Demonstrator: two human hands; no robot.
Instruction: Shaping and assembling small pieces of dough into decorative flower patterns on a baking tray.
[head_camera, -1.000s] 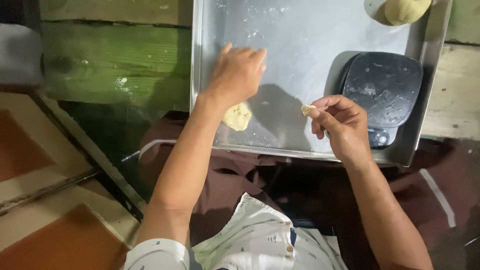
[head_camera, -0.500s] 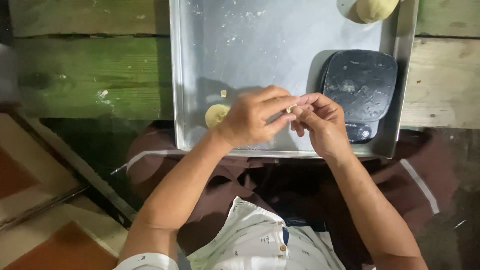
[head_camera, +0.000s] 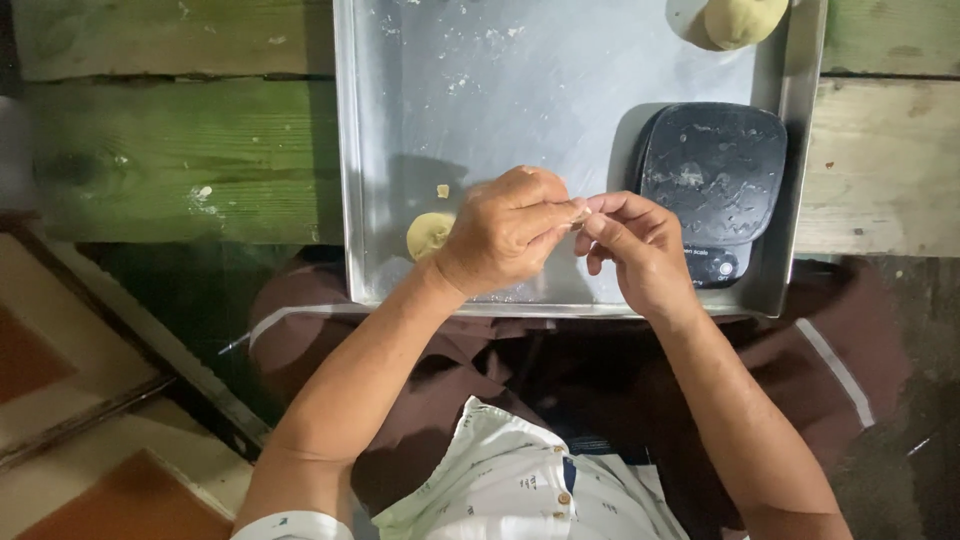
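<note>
The pale round lump of dough (head_camera: 744, 20) at one o'clock is cut off by the top edge. Whatever the left hand (head_camera: 503, 232) and right hand (head_camera: 632, 246) pinch between their fingertips is too small to tell. The left hand partly hides the small flattened yellowish dough disc (head_camera: 427, 234).

Two hands, left (head_camera: 505, 232) and right (head_camera: 635, 250), meeting at centre. One metal tray (head_camera: 560, 70), one black scale (head_camera: 715, 185) at three o'clock. Three dough pieces: ball (head_camera: 745, 20) at one o'clock, small round (head_camera: 428, 235) and tiny crumb (head_camera: 442, 190) at nine.
</note>
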